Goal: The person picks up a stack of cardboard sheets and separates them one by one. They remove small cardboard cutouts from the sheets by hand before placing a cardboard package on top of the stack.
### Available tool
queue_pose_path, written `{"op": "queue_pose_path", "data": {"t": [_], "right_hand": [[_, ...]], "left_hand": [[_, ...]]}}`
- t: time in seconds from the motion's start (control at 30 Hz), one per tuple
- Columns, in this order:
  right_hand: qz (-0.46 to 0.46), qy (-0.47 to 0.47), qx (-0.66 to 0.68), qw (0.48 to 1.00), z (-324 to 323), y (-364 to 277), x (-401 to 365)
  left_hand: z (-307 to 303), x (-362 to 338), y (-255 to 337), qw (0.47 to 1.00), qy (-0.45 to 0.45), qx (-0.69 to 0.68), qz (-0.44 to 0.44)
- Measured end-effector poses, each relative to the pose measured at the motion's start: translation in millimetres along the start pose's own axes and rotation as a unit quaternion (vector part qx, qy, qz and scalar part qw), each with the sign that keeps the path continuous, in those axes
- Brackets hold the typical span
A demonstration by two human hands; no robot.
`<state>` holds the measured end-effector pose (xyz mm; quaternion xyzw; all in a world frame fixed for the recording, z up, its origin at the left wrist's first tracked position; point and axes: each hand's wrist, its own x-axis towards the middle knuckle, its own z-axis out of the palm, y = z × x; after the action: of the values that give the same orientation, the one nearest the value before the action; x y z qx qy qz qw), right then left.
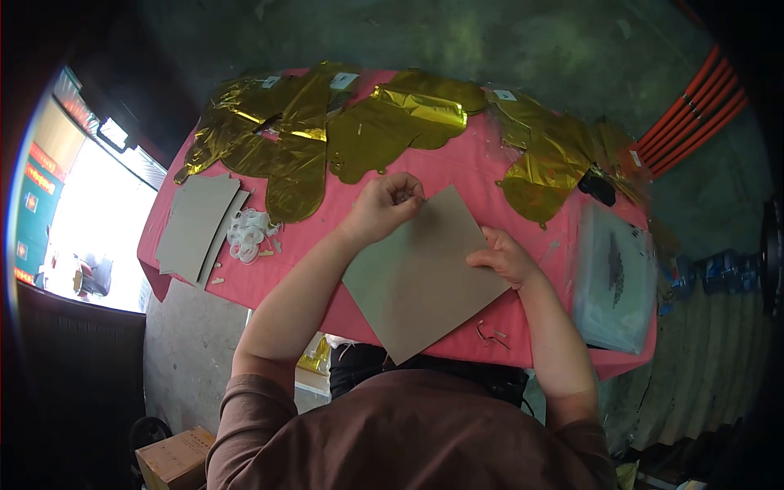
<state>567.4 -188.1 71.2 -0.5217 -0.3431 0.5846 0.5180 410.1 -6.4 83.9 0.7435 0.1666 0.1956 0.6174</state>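
A square grey cardboard sheet (429, 282) is held tilted over the near edge of the table, one corner pointing away from me. My right hand (505, 260) grips its right edge, thumb on top and the other fingers hidden beneath. At the sheet's upper left edge, my left hand (385, 206) is closed with curled fingers; whatever is pinched there, if anything, is too small to make out. Gold foil balloons (400, 122) lie flat just beyond both hands, some in clear bags with white labels.
A pink cloth (331, 261) covers the table. To the left are stacked grey sheets (194, 224) and a pile of white ribbon rolls (249, 234). Clear plastic bags (614, 282) lie at the right. Small scraps (492, 335) sit near the front edge. A cardboard box (175, 457) stands on the floor.
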Motion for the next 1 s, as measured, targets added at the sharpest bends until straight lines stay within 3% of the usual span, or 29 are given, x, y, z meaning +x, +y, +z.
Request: {"op": "queue_pose_path", "data": {"t": [0.1, 0.4, 0.53, 0.6, 0.83, 0.9, 1.0], "right_hand": [[0.007, 0.0, -0.002, 1.0, 0, -1, -1], [-0.011, -0.001, 0.008, 1.0, -2, 0, -1], [-0.01, 0.006, 0.018, 1.0, -1, -1, -1], [-0.011, 0.003, 0.016, 1.0, -3, 0, -1], [-0.019, -0.008, 0.023, 1.0, -4, 0, -2], [-0.016, -0.001, 0.032, 0.999, -4, 0, -2], [-0.019, -0.004, 0.019, 1.0, -4, -2, -2]], "left_hand": [[0, 2, -4, 0.994, -0.022, -0.104, 0.007], [-11, 4, 1, 0.985, -0.02, -0.171, -0.008], [-16, 5, 0, 0.99, 0.006, -0.137, -0.015], [-23, 5, -3, 0.99, -0.025, -0.119, -0.066], [-30, 2, 4, 0.983, -0.036, -0.146, -0.107], [-31, 1, 7, 0.981, -0.077, -0.115, -0.139], [-29, -1, 4, 0.989, -0.087, -0.049, -0.106]]}}
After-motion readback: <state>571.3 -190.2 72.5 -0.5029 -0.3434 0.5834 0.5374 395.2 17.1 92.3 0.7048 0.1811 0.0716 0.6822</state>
